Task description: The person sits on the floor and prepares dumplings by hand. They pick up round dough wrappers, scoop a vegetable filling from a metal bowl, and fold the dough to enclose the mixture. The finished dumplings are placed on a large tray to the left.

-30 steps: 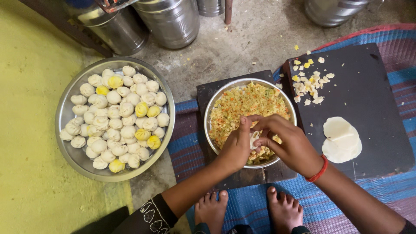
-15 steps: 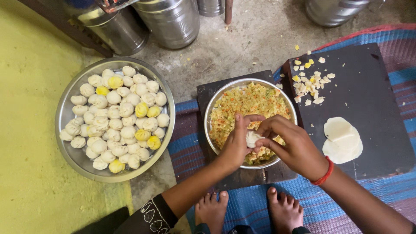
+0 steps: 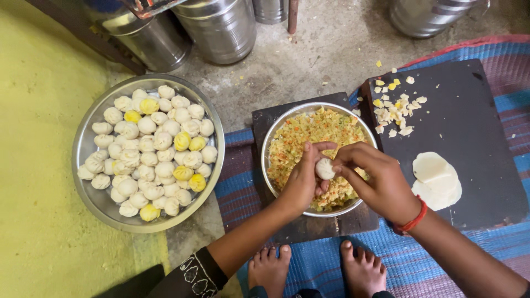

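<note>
Both hands, left hand [image 3: 301,185] and right hand [image 3: 381,179], pinched shut a soft, light dumpling [image 3: 324,168] over the filling bowl [image 3: 274,138]'s 6 o'clock; it probably tore easily, best cradled underneath.

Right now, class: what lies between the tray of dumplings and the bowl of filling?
In the head view, only bare concrete floor and the striped mat's edge separate tray and bowl.

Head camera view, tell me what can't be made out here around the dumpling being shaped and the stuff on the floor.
- Dumpling: its underside and pleats are covered by the left hand and right hand.
- Bowl of filling: the near part is hidden under both hands.
- Metal canisters: tops cut off by the upper edge.
- Dough rounds: stacked, so the count is unclear.
- Large tray: lower dumplings are buried under the pile.
</note>
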